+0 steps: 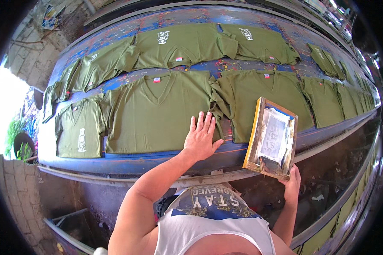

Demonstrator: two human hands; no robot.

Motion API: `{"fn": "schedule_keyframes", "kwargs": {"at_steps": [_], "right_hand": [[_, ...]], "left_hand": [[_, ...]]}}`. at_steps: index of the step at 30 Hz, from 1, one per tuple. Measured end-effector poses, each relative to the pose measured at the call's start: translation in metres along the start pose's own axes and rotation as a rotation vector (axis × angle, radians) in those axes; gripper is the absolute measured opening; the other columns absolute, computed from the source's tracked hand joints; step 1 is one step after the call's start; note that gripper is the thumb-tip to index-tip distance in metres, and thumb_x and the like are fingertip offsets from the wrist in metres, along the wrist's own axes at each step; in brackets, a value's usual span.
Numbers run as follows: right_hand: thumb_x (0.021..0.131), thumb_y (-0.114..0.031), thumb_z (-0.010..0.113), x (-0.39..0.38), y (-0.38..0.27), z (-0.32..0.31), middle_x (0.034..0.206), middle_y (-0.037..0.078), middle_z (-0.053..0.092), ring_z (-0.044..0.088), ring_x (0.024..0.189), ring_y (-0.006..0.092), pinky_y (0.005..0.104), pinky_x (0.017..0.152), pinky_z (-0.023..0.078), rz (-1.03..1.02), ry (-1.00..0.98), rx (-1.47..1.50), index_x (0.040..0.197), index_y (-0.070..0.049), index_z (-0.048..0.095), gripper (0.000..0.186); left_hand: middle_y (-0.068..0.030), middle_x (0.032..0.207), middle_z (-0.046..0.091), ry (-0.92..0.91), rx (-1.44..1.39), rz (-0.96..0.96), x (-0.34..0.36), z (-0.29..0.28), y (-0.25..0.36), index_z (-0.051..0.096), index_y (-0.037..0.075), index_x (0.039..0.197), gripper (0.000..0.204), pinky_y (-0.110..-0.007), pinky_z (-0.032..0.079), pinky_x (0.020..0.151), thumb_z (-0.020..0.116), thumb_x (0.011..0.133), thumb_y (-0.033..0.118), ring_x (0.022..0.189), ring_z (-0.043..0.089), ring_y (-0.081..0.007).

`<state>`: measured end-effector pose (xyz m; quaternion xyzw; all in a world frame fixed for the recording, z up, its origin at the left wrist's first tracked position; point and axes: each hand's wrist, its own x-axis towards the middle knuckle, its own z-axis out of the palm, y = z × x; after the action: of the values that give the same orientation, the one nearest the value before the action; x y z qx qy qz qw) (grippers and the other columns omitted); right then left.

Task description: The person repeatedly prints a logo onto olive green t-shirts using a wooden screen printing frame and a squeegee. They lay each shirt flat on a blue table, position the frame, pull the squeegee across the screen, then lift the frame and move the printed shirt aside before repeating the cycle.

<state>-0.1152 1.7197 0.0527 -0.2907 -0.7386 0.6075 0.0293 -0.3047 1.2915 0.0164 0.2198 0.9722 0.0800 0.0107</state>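
My left hand [202, 135] lies flat with fingers spread on the lower right part of an olive green V-neck T-shirt [153, 114], which is laid out face up on the long table. In my right hand [292, 183] is a screen printing frame [252, 138], gripped by its near lower corner. The frame has wooden sides and a light mesh with a printed design, and it is held tilted over the table's near edge. Inside its near end rests a dark-edged piece I cannot make out. Behind it lies another olive T-shirt [281, 89] without a visible print.
The long blue, paint-spotted table [115, 165] carries two rows of olive shirts. White prints show on the far-row shirt [157, 46] and the near-left shirt [78, 134]. More shirts run off right. Another rack edge [323, 227] stands at lower right, and a brick floor [17, 191] at left.
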Motion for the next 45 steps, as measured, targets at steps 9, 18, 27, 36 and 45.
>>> {"fn": "schedule_keyframes", "kwargs": {"at_steps": [9, 18, 27, 36, 45], "right_hand": [[0.123, -0.029, 0.055, 0.017, 0.031, 0.002, 0.156, 0.014, 0.067, 0.07, 0.138, 0.0266, 0.0466, 0.108, 0.064, -0.028, -0.158, 0.556, 0.17, 0.002, 0.047, 0.057], [0.121, -0.02, 0.055, 0.002, 0.023, 0.02, 0.16, 0.019, 0.065, 0.066, 0.143, 0.0259, 0.0426, 0.121, 0.051, -0.316, -0.11, 0.534, 0.169, 0.01, 0.046, 0.057], [0.115, -0.027, 0.069, -0.036, -0.041, 0.148, 0.169, 0.018, 0.057, 0.06, 0.151, 0.0274, 0.0438, 0.129, 0.045, -0.317, -0.419, 0.645, 0.174, 0.008, 0.038, 0.076], [0.115, -0.021, 0.07, -0.061, -0.055, 0.273, 0.177, 0.017, 0.047, 0.047, 0.162, 0.025, 0.0411, 0.135, 0.032, -0.219, -0.642, 0.373, 0.178, 0.006, 0.032, 0.078], [0.118, -0.027, 0.067, -0.046, -0.04, 0.294, 0.155, 0.013, 0.068, 0.063, 0.14, 0.0198, 0.0389, 0.126, 0.043, -0.27, -0.396, 0.338, 0.163, 0.008, 0.054, 0.058]], "left_hand": [[-0.0235, 0.185, 0.033, 0.065, -0.041, 0.004, -0.006, 0.004, 0.0, 0.045, 0.0, 0.173, 0.09, -0.064, 0.015, 0.142, 0.052, 0.114, 0.068, 0.174, 0.022, -0.046], [-0.026, 0.166, 0.059, 0.47, -0.692, 0.144, -0.051, -0.01, 0.049, 0.068, 0.006, 0.151, 0.049, -0.058, 0.044, 0.128, 0.08, 0.106, 0.021, 0.154, 0.055, -0.0465], [-0.0225, 0.175, 0.052, 0.686, -1.496, -0.1, -0.088, -0.06, 0.026, 0.061, -0.002, 0.16, 0.046, -0.043, 0.038, 0.133, 0.062, 0.114, -0.001, 0.16, 0.052, -0.0303], [-0.0117, 0.146, 0.071, 0.703, -1.452, -0.449, -0.141, -0.056, -0.075, 0.047, 0.006, 0.174, 0.084, -0.029, 0.061, 0.1, 0.074, 0.097, -0.016, 0.123, 0.072, -0.0145], [-0.0157, 0.161, 0.065, 0.666, -1.475, -0.464, -0.134, -0.028, -0.089, 0.051, 0.003, 0.171, 0.079, -0.033, 0.058, 0.11, 0.073, 0.097, -0.013, 0.138, 0.069, -0.0199]]}}
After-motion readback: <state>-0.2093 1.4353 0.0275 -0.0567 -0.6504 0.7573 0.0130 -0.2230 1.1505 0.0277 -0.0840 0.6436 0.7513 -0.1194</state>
